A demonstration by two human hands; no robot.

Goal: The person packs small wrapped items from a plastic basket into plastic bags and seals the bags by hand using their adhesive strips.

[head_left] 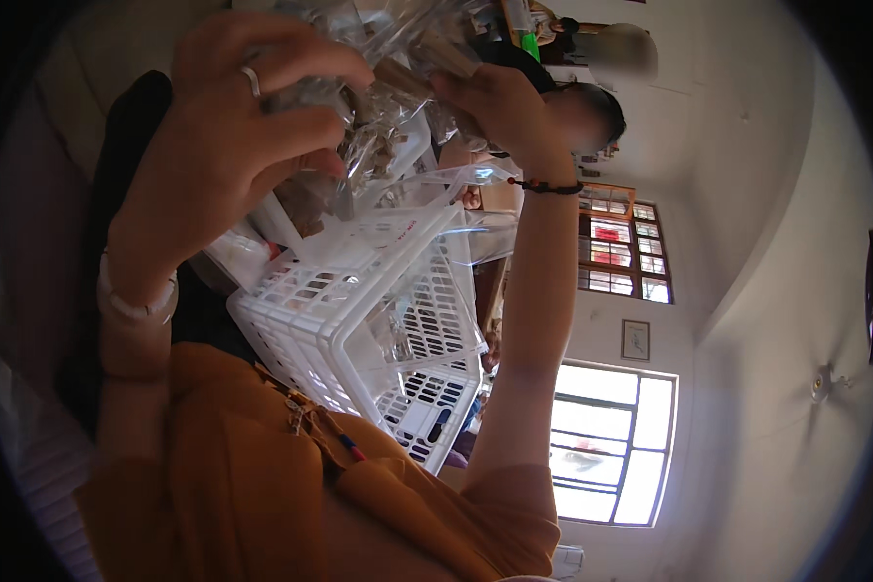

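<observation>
Crinkled clear-plastic packets with brown contents (383,138) lie heaped between the left hand (242,136) and the right hand (504,107). They look light, soft and slippery, so pinching a gathered edge should hold best. The left hand arches over the heap, fingers bent and parted; the right hand reaches in opposite. The hands are apart; whether either grips a packet cannot be told. Below both, toward the body, is a white plastic basket with slotted walls (332,325).
</observation>
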